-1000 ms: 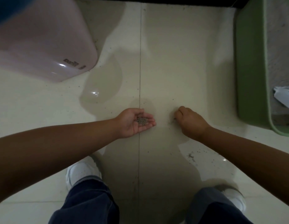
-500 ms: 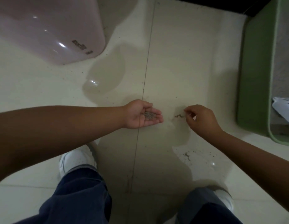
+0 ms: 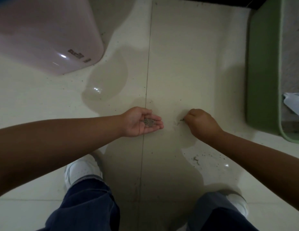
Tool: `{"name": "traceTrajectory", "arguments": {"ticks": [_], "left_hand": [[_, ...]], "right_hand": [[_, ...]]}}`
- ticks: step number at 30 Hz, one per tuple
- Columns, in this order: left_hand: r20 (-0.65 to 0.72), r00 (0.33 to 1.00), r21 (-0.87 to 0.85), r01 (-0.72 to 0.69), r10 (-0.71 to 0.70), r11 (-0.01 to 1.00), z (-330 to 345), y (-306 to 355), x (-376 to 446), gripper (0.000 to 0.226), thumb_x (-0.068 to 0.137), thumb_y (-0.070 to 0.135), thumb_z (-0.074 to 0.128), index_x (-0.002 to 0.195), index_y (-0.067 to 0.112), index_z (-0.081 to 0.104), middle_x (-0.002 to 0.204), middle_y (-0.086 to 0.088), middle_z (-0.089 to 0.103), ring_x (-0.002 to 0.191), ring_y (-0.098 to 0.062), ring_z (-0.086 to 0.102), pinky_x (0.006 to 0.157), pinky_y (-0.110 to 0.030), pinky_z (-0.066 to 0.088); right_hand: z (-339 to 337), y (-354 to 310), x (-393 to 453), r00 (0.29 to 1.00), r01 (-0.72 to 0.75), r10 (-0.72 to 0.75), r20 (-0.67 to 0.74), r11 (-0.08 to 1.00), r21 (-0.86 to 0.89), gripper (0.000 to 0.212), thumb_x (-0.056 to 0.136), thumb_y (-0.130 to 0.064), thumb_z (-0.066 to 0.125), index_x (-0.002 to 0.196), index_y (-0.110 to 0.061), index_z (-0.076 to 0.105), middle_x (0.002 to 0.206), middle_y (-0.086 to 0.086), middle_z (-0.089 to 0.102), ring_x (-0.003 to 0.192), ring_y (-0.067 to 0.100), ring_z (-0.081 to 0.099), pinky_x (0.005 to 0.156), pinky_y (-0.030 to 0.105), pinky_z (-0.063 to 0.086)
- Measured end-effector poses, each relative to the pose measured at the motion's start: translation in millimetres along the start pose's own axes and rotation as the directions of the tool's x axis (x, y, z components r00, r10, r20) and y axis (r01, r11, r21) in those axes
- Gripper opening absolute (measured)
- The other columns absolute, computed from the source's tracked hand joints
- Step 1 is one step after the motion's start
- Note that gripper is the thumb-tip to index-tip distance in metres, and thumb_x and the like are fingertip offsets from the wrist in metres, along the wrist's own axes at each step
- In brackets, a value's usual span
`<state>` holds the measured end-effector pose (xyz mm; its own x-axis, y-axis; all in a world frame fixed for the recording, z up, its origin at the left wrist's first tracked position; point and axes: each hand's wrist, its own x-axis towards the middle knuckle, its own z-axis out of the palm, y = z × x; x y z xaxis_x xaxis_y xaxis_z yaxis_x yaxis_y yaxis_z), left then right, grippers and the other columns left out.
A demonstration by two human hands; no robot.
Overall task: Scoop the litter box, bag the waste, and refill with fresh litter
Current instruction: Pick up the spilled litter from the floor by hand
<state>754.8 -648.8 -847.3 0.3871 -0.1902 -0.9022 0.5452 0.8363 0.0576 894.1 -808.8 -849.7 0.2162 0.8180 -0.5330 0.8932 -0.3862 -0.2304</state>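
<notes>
Cream glossy tiled floor (image 3: 187,55), one dark grout line (image 3: 148,72) running up the middle, passing under the fingertips of the left hand; fills the view.

Pale pink rounded plastic container (image 3: 45,34), small dark lettering at its lower corner; stands on the floor well beyond and to the left of the left hand's fingers.

Green plastic litter box (image 3: 262,72), grey litter inside; well to the right of the right hand's fingers, at the frame edge; a white object (image 3: 294,105) lies in it, cut off by the frame, kind not clear.

Dark blue trouser legs (image 3: 88,202) and white shoes (image 3: 82,169); below both forearms, nearer the person than either hand.

Left hand (image 3: 140,121); palm up, fingers together and slightly curled into a shallow cup, thumb on the far side; low over the floor.

Right hand (image 3: 202,123); knuckles up, fingers curled tight with tips down at the floor; whether it grips any grains cannot be told.

Small heap of grey litter grains (image 3: 149,122); lies in the cupped left palm at the base of the fingers.

Scattered dark litter grains (image 3: 196,160); on the floor under the right forearm, nearer the person than the fingers.

A few dark grains (image 3: 181,120); on the floor just at the right fingertips, between the two hands.
</notes>
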Motion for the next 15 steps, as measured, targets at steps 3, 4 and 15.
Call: {"name": "traceTrajectory", "arguments": {"ticks": [3, 4, 15], "left_hand": [[0.000, 1.000, -0.021, -0.006, 0.006, 1.000, 1, 2, 0, 0.041, 0.100, 0.016, 0.031, 0.081, -0.010, 0.057, 0.059, -0.020, 0.068, 0.052, -0.027, 0.069, 0.051, -0.026, 0.056], [0.000, 1.000, -0.028, -0.008, 0.008, 1.000, 0, 2, 0, 0.041, 0.100, 0.016, 0.031, 0.082, -0.010, 0.057, 0.059, -0.020, 0.068, 0.052, -0.027, 0.069, 0.051, -0.027, 0.057], [0.027, 0.999, -0.062, -0.018, 0.020, 0.998, -10, 3, 6, 0.045, 0.101, 0.021, 0.026, 0.089, -0.008, 0.059, 0.072, -0.020, 0.071, 0.062, -0.026, 0.071, 0.065, -0.032, 0.057]], "right_hand": [[-5, -2, -3, 0.997, 0.072, -0.075, -0.031, 0.994, -0.086, 0.010, 0.056, 0.010, 0.061, 0.054, 0.000, 0.064, 0.049, 0.012, 0.057, 0.040, 0.026, 0.055, 0.036, 0.017, 0.040], [-4, -1, -3, 0.994, 0.095, -0.100, -0.042, 0.991, -0.097, 0.019, 0.062, 0.004, 0.047, 0.056, 0.001, 0.064, 0.051, 0.013, 0.058, 0.042, 0.026, 0.056, 0.036, 0.018, 0.042], [-12, -32, 3, 0.976, -0.034, 0.112, -0.187, 0.925, 0.378, 0.016, 0.083, 0.001, 0.049, 0.083, 0.009, 0.062, 0.081, 0.024, 0.063, 0.072, 0.024, 0.056, 0.064, 0.019, 0.031]]}}
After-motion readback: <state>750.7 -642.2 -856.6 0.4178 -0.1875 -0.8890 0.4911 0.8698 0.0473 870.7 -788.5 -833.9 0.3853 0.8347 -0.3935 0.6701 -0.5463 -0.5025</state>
